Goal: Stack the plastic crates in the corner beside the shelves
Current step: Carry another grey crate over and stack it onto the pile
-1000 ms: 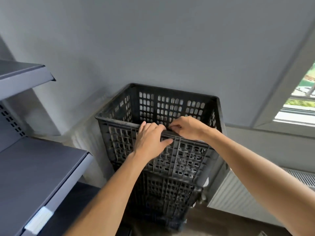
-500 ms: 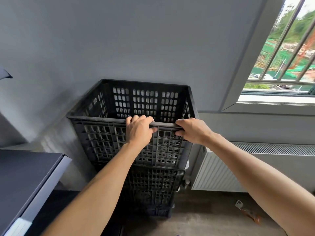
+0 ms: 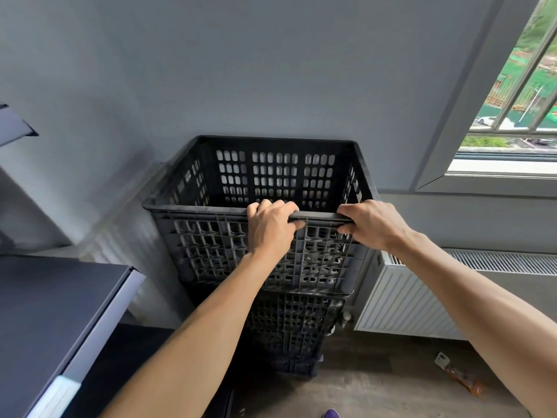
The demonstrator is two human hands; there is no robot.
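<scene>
Both hands have slid apart along the near rim of the top crate [image 3: 265, 251] since a second ago, when they sat close together at its middle. The view has swung too: less of the shelves [image 3: 60, 312] shows at the left, and more of the window [image 3: 512, 116] and radiator [image 3: 422, 297] at the right.

That crate sits on a lower crate [image 3: 289, 327], both tucked against the wall between shelves and radiator. Its base looks seated and roughly level on the one below, so this stacking step seems all but done; the wider grip reads as a final squaring-up or settling, though that is a guess.

The left hand [image 3: 272, 229] is curled over the rim near its middle, fingers hooked inside the crate and thumb pressed against the outer face just under the rim. The right hand [image 3: 372, 226] grips the rim close to the right corner the same way: fingers wrapped over the top edge, thumb tucked beneath on the outside. Both sets of fingers lie close together, none spread.

On the floor to the right lies some small debris [image 3: 458, 375], too small to identify.
</scene>
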